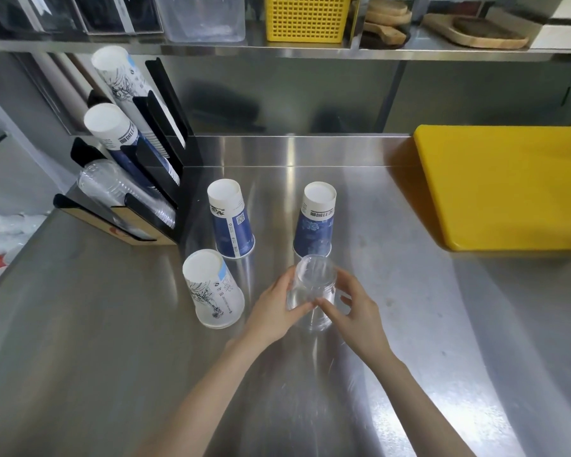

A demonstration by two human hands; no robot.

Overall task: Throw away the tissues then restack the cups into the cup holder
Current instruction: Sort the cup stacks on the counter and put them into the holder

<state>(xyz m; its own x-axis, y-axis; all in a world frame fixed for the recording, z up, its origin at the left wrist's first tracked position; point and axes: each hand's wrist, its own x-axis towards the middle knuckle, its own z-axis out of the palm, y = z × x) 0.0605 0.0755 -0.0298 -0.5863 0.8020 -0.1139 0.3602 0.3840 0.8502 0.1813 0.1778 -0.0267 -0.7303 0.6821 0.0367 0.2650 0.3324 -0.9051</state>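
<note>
My left hand (274,308) and right hand (353,305) both grip the clear plastic cup (312,291), upside down on the steel worktop (112,324). Around it stand three inverted paper cups: one white (213,293), two blue (231,222) (315,221), print unreadable. The black cup holder (152,179) carries slanted cup stacks.
</note>
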